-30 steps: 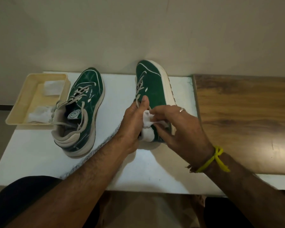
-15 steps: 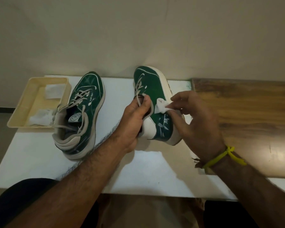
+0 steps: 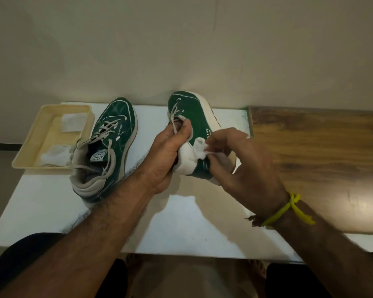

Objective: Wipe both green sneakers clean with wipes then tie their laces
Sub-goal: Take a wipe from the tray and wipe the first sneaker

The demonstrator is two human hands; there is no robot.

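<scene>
right hand (image 3: 243, 160): pinches a crumpled white wipe (image 3: 202, 150) against the heel side of the held sneaker (image 3: 194, 125)
left hand (image 3: 170, 151): grips the same sneaker at the collar, thumb hooked over the opening beside the laces (image 3: 175, 112)
sneaker pose: lifted and rolled onto its side, heel toward the person, toe pointing away to the wall, long axis running near-to-far
wipe direction: unwiped green side lies forward of the wipe, toward the toe (my read: the stroke goes along that axis, right hand nearer)
other sneaker (image 3: 105, 147): flat on the white table (image 3: 181, 222), left of the held one, laces loose
tray (image 3: 52, 130): left of it, spare wipes inside
writing: small white vertical print on the held sneaker's side, too small to read; round tongue logo on the other, unreadable
</scene>
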